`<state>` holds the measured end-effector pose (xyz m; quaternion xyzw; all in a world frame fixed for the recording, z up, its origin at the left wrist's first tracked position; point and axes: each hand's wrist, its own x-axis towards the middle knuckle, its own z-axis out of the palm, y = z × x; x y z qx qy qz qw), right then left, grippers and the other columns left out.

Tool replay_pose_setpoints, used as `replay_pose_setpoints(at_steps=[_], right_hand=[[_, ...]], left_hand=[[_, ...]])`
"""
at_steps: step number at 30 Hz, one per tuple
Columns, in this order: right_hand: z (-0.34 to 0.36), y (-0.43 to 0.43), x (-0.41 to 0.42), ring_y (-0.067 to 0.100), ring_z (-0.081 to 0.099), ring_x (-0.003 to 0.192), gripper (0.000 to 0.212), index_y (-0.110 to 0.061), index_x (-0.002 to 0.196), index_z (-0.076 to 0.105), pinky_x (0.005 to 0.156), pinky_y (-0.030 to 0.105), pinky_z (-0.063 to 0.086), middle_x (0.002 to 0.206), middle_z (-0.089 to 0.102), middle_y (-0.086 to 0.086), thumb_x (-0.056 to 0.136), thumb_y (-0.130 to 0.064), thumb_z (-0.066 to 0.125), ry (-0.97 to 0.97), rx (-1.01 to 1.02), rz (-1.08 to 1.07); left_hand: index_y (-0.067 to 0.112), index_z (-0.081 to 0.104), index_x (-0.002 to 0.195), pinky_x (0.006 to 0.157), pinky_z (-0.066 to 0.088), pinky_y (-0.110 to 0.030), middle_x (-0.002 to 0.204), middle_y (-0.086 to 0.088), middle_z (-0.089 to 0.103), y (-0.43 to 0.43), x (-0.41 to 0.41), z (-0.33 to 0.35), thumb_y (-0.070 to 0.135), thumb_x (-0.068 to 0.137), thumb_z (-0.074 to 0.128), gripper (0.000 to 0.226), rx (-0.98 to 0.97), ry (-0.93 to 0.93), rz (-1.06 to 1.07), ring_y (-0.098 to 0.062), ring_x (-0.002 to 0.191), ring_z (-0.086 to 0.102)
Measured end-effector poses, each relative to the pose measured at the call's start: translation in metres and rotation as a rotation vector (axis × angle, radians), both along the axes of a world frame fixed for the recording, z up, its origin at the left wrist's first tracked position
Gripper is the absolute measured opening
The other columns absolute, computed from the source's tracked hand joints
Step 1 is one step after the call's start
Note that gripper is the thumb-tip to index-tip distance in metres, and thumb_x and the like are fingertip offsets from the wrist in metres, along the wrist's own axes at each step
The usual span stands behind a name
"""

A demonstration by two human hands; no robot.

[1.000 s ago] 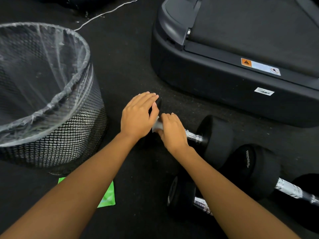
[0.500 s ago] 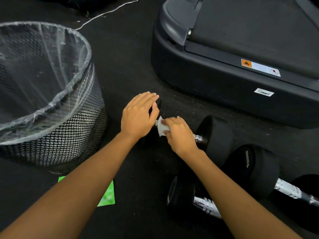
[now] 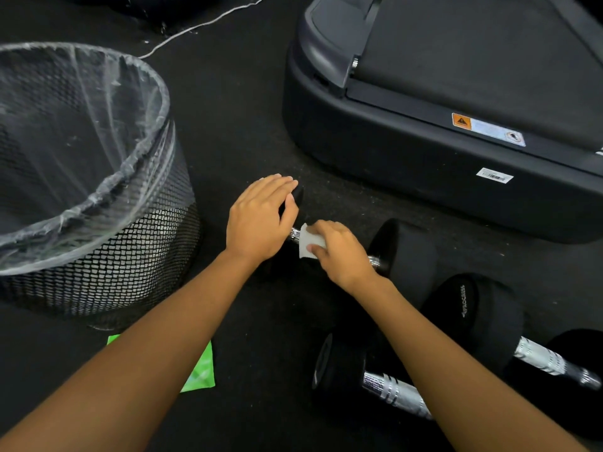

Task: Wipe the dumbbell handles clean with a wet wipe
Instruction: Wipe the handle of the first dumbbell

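Right grip clenched on the wet wipe, fingers and thumb folding it round the chrome handle of the first dumbbell. The wipe sits at the handle end nearest the left grip, with a short bare bit of chrome showing between the two. Left grip is released: fingers laid straight over the dumbbell's other head, holding nothing, apparently steadying it against rolling. Judgement: wiping is under way on handle one. Cannot tell how much of its length or underside has been covered. Second dumbbell lies on the floor below the right forearm, on the body side of the right grip. Third dumbbell lies out to the right of the right grip. No wipe on either handle, so I count both as outstanding, though their cleanliness is not readable. Green sachet lies on the body side of the left grip. Lined mesh bin stands to the left of the left grip, likely for the used wipe. Estimate: early stage, first of three handles in hand
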<state>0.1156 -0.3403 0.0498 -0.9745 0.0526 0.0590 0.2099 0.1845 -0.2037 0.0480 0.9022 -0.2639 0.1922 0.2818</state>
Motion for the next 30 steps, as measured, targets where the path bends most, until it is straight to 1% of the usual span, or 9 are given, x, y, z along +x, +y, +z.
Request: replay_pose_setpoints(at_steps=[4,10,12,15,18,20,23,28,30], right_hand=[[-0.001,-0.005,-0.011,0.018,0.042,0.115,0.039,-0.014,0.120,0.048,0.097,0.028,0.034,0.123,0.048,0.003,0.084,-0.017,0.064,-0.087,-0.091,0.014],[-0.010,0.011,-0.007,0.022,0.047,0.094,0.031,-0.009,0.104,0.053,0.083,0.028,0.035,0.105,0.052,0.008,0.077,-0.004,0.066,-0.242,-0.219,0.040],[-0.012,0.010,-0.008,0.022,0.047,0.095,0.030,-0.008,0.105,0.053,0.085,0.028,0.035,0.105,0.052,0.008,0.078,-0.004,0.066,-0.244,-0.200,0.047],[-0.008,0.002,-0.012,0.020,0.046,0.105,0.032,-0.010,0.116,0.053,0.095,0.029,0.036,0.113,0.053,0.006,0.085,-0.012,0.062,-0.230,-0.094,0.018],[-0.009,-0.007,-0.008,0.020,0.048,0.111,0.032,-0.010,0.124,0.053,0.108,0.031,0.027,0.116,0.059,0.007,0.094,-0.022,0.051,-0.133,-0.041,-0.045],[-0.008,-0.010,-0.001,0.023,0.052,0.109,0.033,-0.010,0.123,0.056,0.104,0.033,0.032,0.115,0.062,0.010,0.097,-0.027,0.045,-0.025,0.041,-0.112],[-0.006,-0.006,0.010,0.029,0.057,0.101,0.034,-0.006,0.114,0.060,0.086,0.037,0.043,0.106,0.064,0.015,0.099,-0.028,0.038,0.073,0.041,-0.129],[-0.003,0.016,0.021,0.027,0.057,0.103,0.025,-0.007,0.116,0.057,0.088,0.038,0.047,0.111,0.062,0.014,0.096,-0.018,0.047,0.033,-0.021,-0.005],[0.000,0.015,0.020,0.026,0.055,0.110,0.031,-0.011,0.123,0.053,0.091,0.036,0.046,0.118,0.060,0.011,0.093,-0.016,0.052,0.046,0.010,0.004]], left_hand=[[0.011,0.062,0.119,0.106,0.030,-0.028,0.122,-0.004,0.063,0.001,-0.001,0.001,0.027,0.092,0.034,0.042,0.007,0.006,-0.009,-0.015,0.121,0.052],[0.011,0.063,0.118,0.106,0.032,-0.030,0.121,-0.004,0.064,-0.001,0.000,0.000,0.028,0.092,0.033,0.043,-0.002,0.007,-0.003,-0.016,0.121,0.053],[0.011,0.062,0.119,0.106,0.030,-0.028,0.121,-0.004,0.063,-0.001,0.001,0.000,0.028,0.093,0.033,0.043,0.003,0.012,-0.002,-0.016,0.121,0.052],[0.011,0.063,0.119,0.106,0.029,-0.027,0.121,-0.003,0.064,-0.001,0.002,0.001,0.028,0.092,0.034,0.042,0.000,0.011,-0.001,-0.015,0.121,0.052],[0.011,0.063,0.118,0.105,0.029,-0.026,0.121,-0.003,0.064,0.000,0.000,0.001,0.027,0.092,0.035,0.042,-0.005,0.004,-0.002,-0.015,0.121,0.053],[0.011,0.063,0.118,0.106,0.029,-0.027,0.121,-0.003,0.064,0.000,0.000,0.001,0.027,0.092,0.035,0.041,-0.008,0.003,-0.006,-0.015,0.121,0.053],[0.010,0.064,0.117,0.106,0.033,-0.031,0.120,-0.004,0.064,0.000,0.000,0.002,0.026,0.092,0.035,0.041,-0.012,-0.001,-0.006,-0.016,0.120,0.053],[0.010,0.063,0.118,0.105,0.034,-0.031,0.121,-0.004,0.064,-0.001,0.000,0.002,0.027,0.092,0.034,0.042,-0.003,0.011,-0.011,-0.016,0.120,0.053],[0.011,0.062,0.119,0.106,0.034,-0.031,0.122,-0.004,0.063,0.000,0.000,0.001,0.027,0.093,0.033,0.043,0.003,0.013,-0.009,-0.016,0.121,0.053]])
